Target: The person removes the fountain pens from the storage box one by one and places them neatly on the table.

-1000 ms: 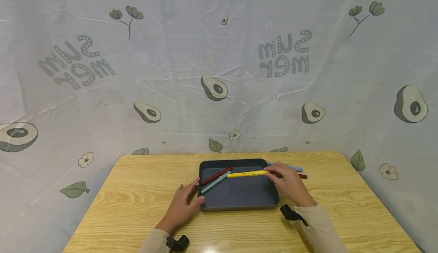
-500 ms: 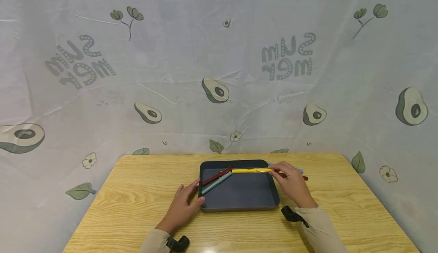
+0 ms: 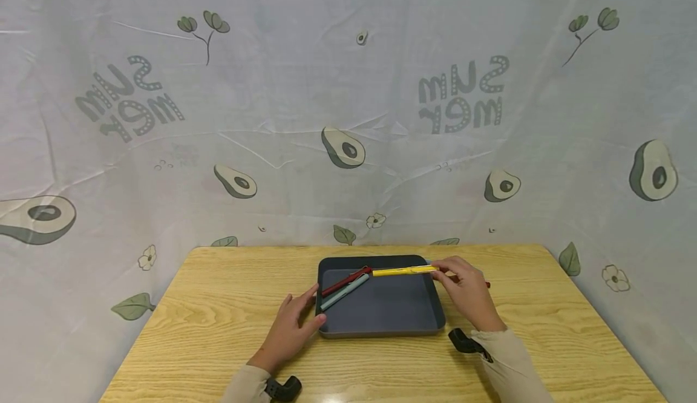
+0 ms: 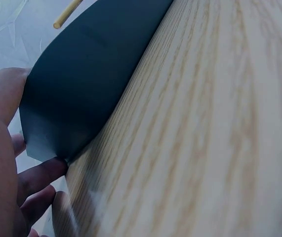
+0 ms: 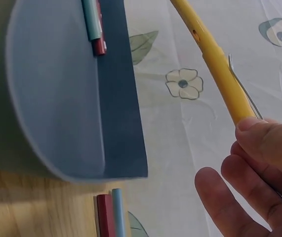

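Observation:
My right hand (image 3: 464,288) pinches a yellow pen (image 3: 403,270) by its clip end, between thumb and fingers. The pen is held nearly level above the back right of a dark grey tray (image 3: 381,334). In the right wrist view the yellow pen (image 5: 222,81) shows its wire clip, with the other fingers loosely bent below. At the tray's left side rests my left hand (image 3: 291,330), its fingers spread and touching the wall, its thumb at the front left corner. Inside the tray, a dark red pen (image 3: 343,282) and a pale green pen (image 3: 344,293) lie slanted side by side.
Right of the tray, a red pen (image 5: 105,216) and a light blue pen (image 5: 118,212) lie on the wooden table (image 3: 229,288), mostly hidden by my right hand in the head view. A printed cloth (image 3: 283,88) hangs behind the table's far edge.
My right hand has moved slightly right and back with the yellow pen, whose left end has swung away from the pens in the tray. The left hand stays put.

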`<action>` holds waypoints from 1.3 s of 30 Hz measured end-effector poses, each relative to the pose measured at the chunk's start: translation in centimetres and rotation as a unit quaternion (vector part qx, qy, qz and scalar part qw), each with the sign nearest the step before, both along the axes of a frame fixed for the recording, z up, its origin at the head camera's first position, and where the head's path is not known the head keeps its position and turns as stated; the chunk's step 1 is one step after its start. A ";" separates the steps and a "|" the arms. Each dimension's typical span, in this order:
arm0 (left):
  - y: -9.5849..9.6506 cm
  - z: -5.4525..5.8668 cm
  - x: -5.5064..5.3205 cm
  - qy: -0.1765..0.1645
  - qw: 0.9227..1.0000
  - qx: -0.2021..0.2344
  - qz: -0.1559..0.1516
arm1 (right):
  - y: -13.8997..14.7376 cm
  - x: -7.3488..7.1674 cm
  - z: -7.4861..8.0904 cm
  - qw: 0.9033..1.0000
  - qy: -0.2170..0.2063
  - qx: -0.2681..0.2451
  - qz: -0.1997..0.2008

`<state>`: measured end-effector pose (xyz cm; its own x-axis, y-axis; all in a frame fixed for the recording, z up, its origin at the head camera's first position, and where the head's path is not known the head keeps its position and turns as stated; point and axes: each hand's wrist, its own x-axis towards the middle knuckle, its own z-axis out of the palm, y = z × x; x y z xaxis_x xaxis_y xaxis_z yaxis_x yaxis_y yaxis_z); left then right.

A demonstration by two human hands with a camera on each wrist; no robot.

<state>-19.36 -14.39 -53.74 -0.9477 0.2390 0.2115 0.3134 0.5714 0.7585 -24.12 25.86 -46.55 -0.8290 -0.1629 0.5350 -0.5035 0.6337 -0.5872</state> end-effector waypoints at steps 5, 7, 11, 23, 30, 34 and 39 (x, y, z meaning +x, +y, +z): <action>-0.3 0.0 0.5 0.021 1.000 0.002 -0.001 | 0.0 0.7 0.6 1.000 0.004 -0.010 -0.017; -0.5 0.1 0.8 0.022 1.000 0.003 0.000 | -0.1 0.9 0.7 0.999 0.010 -0.008 -0.029; -0.9 0.3 1.1 0.015 1.000 0.002 -0.004 | -0.4 1.4 0.8 0.998 0.022 -0.010 -0.050; -1.2 0.4 1.7 0.012 0.999 0.009 -0.030 | 1.9 2.9 -0.7 0.995 0.047 0.004 -0.091; -1.2 0.4 1.8 0.011 0.999 0.010 -0.031 | 5.6 2.1 -1.3 0.992 0.037 0.034 -0.118; -1.1 0.4 1.8 0.012 0.999 0.007 -0.031 | 7.4 1.8 -1.8 0.989 0.013 0.071 -0.128; -1.2 0.4 1.7 0.005 0.999 0.007 -0.032 | 9.0 1.6 -2.3 0.987 -0.001 0.094 -0.131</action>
<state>-17.66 -15.60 -53.38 -0.9286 0.2957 0.2243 0.3561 0.5394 0.7630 -22.48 34.87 -48.88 -0.8567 -0.0391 0.5144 -0.3072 0.8397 -0.4478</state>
